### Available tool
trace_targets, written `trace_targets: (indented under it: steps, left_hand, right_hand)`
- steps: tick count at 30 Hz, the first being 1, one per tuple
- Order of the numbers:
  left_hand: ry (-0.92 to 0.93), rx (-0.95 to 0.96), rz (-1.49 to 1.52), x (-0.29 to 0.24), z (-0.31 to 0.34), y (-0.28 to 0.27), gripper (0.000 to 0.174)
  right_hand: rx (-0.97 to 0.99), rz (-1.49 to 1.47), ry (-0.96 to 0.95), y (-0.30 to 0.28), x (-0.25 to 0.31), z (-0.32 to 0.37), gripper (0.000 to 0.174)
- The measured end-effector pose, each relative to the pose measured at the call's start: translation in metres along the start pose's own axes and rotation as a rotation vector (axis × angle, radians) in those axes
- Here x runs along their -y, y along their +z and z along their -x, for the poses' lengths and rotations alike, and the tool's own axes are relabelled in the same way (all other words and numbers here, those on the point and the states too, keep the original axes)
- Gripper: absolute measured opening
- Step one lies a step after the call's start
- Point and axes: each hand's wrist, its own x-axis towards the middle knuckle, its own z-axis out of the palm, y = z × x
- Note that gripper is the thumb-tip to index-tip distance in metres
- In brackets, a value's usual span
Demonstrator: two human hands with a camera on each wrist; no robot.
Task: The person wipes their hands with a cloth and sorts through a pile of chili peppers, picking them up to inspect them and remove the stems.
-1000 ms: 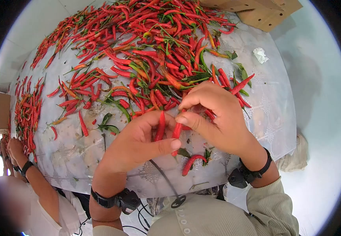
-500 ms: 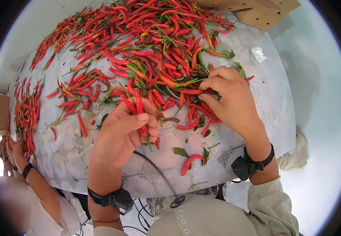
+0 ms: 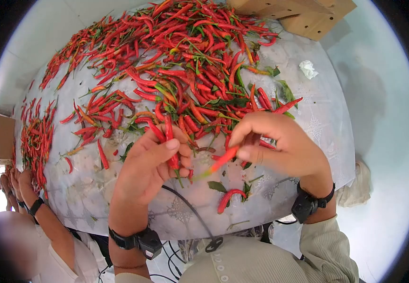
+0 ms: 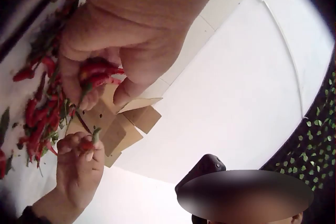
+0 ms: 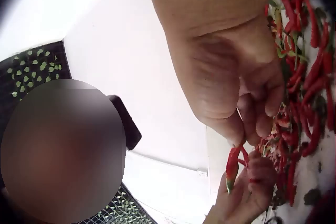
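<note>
My left hand [image 3: 143, 162] holds red chili peppers [image 3: 169, 127] between thumb and fingers, tips pointing away and a green stem showing below. In the left wrist view the same chilies [image 4: 102, 77] stick out between thumb and fingers. To the right, my right hand [image 3: 284, 146] pinches one chili [image 3: 224, 159] by its red end; its greenish stem end points toward the left hand. That pinched chili [image 5: 231, 169] hangs from the fingertips in the right wrist view. A big heap of red chilies [image 3: 181, 75] lies just beyond both hands.
A curved chili [image 3: 230, 200] and loose leaves lie near the front edge of the plastic-covered table [image 3: 315, 127]. Cardboard boxes [image 3: 303, 21] stand at the back right, near crumpled white paper [image 3: 308, 70]. At left, another person's hands [image 3: 25, 186] are by a second chili pile [image 3: 37, 137].
The left hand drew back to the left with its chilies, then stayed there. The right hand reached into the heap and came back toward the body with a chili.
</note>
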Motion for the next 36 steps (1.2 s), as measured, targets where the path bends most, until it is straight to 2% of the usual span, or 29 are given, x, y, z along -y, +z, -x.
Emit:
trace_targets:
  steps: [1, 3, 6, 8, 9, 11, 12, 15, 18, 24, 30, 33, 36]
  left_hand:
    - [-0.007, -0.050, -0.064, 0.002, 0.000, 0.004, 0.022]
    - [-0.022, -0.151, -0.191, 0.008, 0.002, 0.019, 0.022]
    - [-0.099, 0.041, -0.310, 0.008, 0.004, 0.024, 0.021]
    - [-0.151, 0.090, -0.306, 0.008, 0.004, 0.022, 0.021]
    - [-0.177, 0.113, -0.303, 0.008, 0.005, 0.021, 0.022]
    - [-0.131, 0.043, -0.321, 0.006, 0.004, 0.015, 0.021]
    - [-0.106, 0.008, -0.330, 0.006, 0.004, 0.013, 0.021]
    - [0.057, -0.086, -0.226, 0.012, 0.003, 0.008, 0.020]
    - [0.048, -0.128, -0.186, 0.006, 0.005, 0.014, 0.020]
    - [-0.012, -0.109, -0.110, 0.006, 0.002, 0.012, 0.016]
    - [0.032, -0.092, -0.092, 0.006, 0.001, 0.007, 0.016]
    - [0.005, -0.024, -0.031, 0.005, -0.001, 0.000, 0.021]
    - [-0.036, -0.040, -0.035, 0.003, 0.000, 0.002, 0.025]
  right_hand:
    - [0.070, -0.003, -0.033, 0.002, 0.000, 0.001, 0.015]
    - [0.058, -0.084, 0.005, 0.012, 0.004, 0.001, 0.016]
    - [-0.026, -0.089, -0.009, 0.026, 0.002, -0.004, 0.016]
    - [-0.114, -0.022, -0.026, 0.032, 0.000, -0.007, 0.018]
    - [-0.201, 0.092, -0.077, 0.032, -0.006, -0.008, 0.019]
    - [-0.372, 0.323, -0.178, 0.032, -0.022, -0.014, 0.020]
    - [-0.430, 0.445, -0.148, 0.030, -0.027, -0.016, 0.022]
    - [-0.459, 0.727, -0.153, 0.024, -0.032, -0.017, 0.023]
    - [-0.546, 0.776, -0.173, 0.025, -0.035, -0.019, 0.024]
    - [-0.486, 0.791, -0.252, 0.020, -0.044, -0.020, 0.018]
    - [-0.564, 0.759, -0.219, 0.017, -0.034, -0.020, 0.014]
    - [-0.630, 0.655, -0.291, 0.018, -0.024, -0.017, 0.014]
    - [-0.659, 0.654, -0.429, 0.029, -0.012, -0.014, 0.015]
